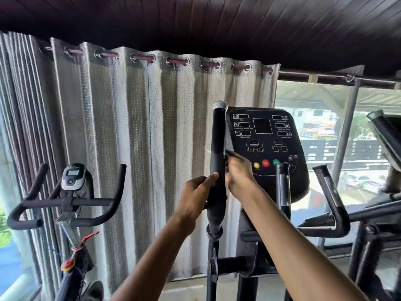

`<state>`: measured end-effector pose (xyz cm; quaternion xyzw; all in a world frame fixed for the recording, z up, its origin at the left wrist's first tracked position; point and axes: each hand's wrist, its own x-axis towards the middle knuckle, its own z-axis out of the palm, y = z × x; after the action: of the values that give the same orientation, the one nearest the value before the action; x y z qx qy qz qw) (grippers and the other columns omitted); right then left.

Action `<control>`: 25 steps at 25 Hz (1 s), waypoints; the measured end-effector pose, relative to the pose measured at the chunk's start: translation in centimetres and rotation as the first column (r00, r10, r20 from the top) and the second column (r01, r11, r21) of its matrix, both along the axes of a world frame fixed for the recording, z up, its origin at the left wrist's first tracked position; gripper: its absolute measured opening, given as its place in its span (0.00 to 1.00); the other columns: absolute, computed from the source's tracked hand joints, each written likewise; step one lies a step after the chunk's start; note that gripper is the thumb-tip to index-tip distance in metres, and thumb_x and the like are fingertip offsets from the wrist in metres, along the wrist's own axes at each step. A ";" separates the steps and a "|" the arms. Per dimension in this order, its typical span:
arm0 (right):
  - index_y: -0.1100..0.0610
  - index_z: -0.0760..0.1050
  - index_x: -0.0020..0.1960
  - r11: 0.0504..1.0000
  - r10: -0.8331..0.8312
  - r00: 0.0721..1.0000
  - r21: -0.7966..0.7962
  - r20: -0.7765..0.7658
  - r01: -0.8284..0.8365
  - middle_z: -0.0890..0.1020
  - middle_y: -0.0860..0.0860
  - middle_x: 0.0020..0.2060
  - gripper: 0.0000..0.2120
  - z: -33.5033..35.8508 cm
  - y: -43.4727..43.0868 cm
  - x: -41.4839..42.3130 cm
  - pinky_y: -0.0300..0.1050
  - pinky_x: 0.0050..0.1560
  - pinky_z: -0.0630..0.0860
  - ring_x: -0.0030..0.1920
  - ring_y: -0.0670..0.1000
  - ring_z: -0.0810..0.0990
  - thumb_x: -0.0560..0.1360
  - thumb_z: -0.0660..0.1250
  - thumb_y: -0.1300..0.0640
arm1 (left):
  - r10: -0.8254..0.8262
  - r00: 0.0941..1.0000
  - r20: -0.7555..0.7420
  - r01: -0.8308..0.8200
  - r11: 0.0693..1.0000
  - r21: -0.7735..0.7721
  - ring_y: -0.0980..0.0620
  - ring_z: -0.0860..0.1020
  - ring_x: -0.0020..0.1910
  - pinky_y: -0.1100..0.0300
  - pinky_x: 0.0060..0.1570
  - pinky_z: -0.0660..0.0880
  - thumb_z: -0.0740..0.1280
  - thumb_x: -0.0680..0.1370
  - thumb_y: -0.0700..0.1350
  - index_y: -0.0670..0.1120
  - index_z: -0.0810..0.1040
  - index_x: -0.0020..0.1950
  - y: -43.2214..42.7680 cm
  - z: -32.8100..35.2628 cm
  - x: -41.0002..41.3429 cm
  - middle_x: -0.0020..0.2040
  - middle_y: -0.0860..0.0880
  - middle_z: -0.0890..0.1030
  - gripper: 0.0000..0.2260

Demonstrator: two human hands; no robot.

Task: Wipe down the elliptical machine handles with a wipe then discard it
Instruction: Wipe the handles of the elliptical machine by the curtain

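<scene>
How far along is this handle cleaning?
Nothing looks finished yet. In hand: the left hand grips the tall left handle while the right hand holds what looks like a dark wipe against it. Left: the right handle, then discarding the wipe.

White lettering on the black plastic elliptical console (pixel 263 146) reads "ROTATIONAL SPEED" and "RESISTANCE" beneath small display windows; its round red button (pixel 265 163) is marked "STOP". Other labels are too blurred.

Forearms (pixel 293 240) bare; left hand (pixel 196 193), right hand (pixel 238 175) bare too.
</scene>
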<state>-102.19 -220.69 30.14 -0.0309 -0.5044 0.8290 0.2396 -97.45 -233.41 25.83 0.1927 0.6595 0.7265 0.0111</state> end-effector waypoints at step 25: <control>0.62 0.80 0.45 -0.333 0.350 0.858 0.806 -0.377 0.490 0.79 0.50 0.36 0.07 6.5 0.6 5.5 0.45 0.46 0.81 0.39 0.50 0.80 0.78 0.64 0.68 | 0.200 0.980 0.002 -0.200 0.980 -0.007 0.40 0.84 0.55 0.48 0.57 0.77 0.56 0.82 0.38 0.39 0.82 0.60 0.9 -0.4 2.5 0.55 0.36 0.85 0.16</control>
<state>-96.74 -220.10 36.68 0.3589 -0.8711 0.0097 0.3351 -94.99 -232.49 25.45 0.1242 0.6779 0.7220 -0.0604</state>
